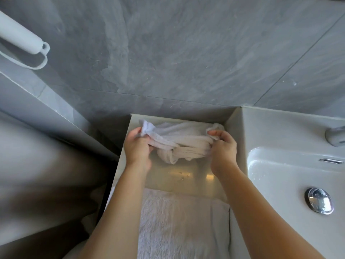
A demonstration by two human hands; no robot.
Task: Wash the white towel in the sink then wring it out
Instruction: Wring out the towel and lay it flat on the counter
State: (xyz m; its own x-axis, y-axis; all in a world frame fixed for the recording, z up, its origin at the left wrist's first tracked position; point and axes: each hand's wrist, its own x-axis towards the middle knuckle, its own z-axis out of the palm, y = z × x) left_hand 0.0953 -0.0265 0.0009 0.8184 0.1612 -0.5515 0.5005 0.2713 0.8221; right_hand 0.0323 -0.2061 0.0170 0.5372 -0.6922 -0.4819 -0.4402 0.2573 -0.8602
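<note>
A white towel (182,142), bunched and partly twisted, is held above a glossy beige counter (179,178) left of the sink. My left hand (137,146) grips its left end, with a tuft of cloth sticking up above the fingers. My right hand (223,146) pinches the right end between thumb and fingers. A knotted-looking lump of the towel hangs down in the middle, just over the counter. The white sink (280,165) lies to the right of both hands, its basin wet.
A chrome drain plug (319,200) sits in the basin, an overflow slot (331,161) above it, and part of a tap (335,136) at the right edge. A second fluffy white towel (179,225) lies folded on the counter's near part. Grey tiled wall behind; a white handle (22,37) upper left.
</note>
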